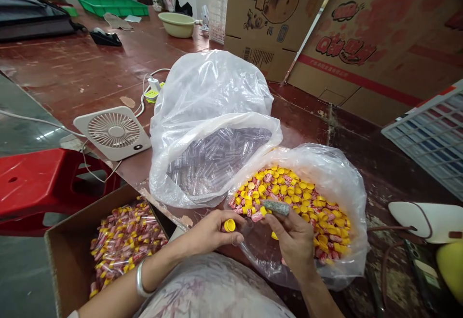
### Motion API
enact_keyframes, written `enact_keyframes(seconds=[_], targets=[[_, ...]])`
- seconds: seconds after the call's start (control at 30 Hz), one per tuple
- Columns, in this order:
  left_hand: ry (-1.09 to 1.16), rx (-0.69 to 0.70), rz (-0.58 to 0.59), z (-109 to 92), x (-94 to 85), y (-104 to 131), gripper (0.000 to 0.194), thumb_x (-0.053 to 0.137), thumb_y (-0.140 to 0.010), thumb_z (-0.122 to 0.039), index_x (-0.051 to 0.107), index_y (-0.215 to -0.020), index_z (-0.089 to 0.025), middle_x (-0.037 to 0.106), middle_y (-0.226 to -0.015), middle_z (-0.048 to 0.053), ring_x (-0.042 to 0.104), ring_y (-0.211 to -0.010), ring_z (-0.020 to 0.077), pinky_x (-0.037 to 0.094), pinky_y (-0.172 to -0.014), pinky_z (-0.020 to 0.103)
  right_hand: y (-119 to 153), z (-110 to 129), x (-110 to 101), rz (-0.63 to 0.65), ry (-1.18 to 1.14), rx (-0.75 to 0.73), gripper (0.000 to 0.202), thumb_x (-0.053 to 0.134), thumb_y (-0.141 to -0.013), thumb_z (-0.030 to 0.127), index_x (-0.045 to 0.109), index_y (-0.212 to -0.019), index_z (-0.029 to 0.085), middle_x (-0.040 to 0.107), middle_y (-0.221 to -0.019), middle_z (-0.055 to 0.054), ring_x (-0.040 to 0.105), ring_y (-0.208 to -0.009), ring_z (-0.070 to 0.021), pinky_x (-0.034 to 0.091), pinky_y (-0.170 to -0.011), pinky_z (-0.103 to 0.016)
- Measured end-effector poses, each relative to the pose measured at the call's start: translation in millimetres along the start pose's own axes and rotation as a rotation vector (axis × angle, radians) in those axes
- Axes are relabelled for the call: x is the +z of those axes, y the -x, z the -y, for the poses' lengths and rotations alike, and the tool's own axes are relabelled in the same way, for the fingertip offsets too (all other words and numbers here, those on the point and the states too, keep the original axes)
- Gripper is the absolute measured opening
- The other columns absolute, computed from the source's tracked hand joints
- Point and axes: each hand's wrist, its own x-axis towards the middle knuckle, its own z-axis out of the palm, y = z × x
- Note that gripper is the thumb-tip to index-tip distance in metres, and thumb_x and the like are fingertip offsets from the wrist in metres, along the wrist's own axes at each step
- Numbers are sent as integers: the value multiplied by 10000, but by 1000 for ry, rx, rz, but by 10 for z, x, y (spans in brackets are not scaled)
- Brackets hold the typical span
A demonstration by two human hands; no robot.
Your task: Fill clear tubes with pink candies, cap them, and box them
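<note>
Left grip [213,233] holds round yellow cap [229,225], recessed face showing; right grip [297,243] pinches pink-and-yellow piece [258,216], similar pieces [289,187] beyond.

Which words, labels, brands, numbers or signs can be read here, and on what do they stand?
"Q", then Chinese characters too blurred to be sure: right cardboard box.
Upper lettering and stripe text on it: too blurred.
Left cardboard box: lettering and small barcode print, too blurred.
Yellow-capped tubes: any print too small.

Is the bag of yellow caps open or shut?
Open: the plastic bag has its mouth spread wide, with yellow caps showing inside.
</note>
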Motion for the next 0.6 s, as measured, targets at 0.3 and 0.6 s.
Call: enact_keyframes(seconds=[0.3, 0.6], targets=[[571, -73, -38, -92, 119, -58, 379, 780, -753, -480, 640, -822, -135, 542, -755, 1, 476, -722, 133, 384, -708, 242, -4, 68, 146, 232, 478, -490, 624, 756, -814, 482, 554, -1333, 200, 659, -1269, -151, 611, -1220, -322, 528, -1022, -514], [315, -86, -60, -147, 13, -245, 338, 805, -687, -371, 544, -678, -156, 486, -620, -54, 422, -587, 90, 328, -584, 215, -71, 80, 74, 224, 661, -525, 734, 749, -774, 588, 485, -1330, 187, 614, -1272, -166, 551, -1265, -352, 491, -1045, -555]])
